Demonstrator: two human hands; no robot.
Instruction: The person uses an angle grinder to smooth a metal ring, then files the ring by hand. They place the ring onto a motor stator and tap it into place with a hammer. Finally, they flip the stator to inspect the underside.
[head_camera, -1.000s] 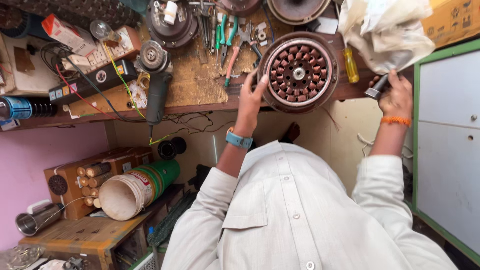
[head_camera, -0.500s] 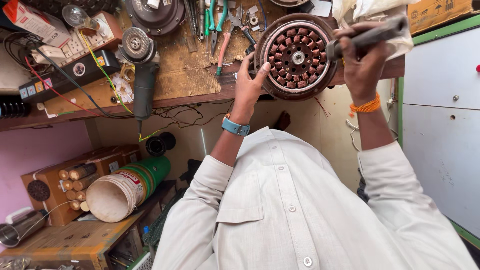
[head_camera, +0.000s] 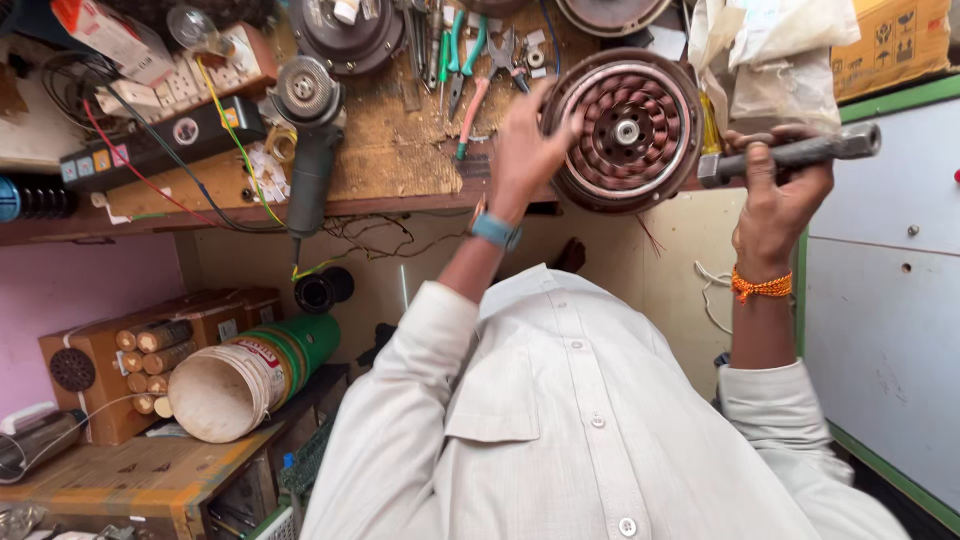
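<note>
Copper-wound stator (head_camera: 628, 130), angle grinder (head_camera: 308, 140) nearby, pliers (head_camera: 462, 60) probably

A worn wooden surface (head_camera: 400, 160) is seen. On it are laid a wound motor (head_camera: 625, 130) at right, pliers (head_camera: 460, 60) at centre, a grinder (head_camera: 310, 130) and a power strip (head_camera: 160, 140) at left.
</note>
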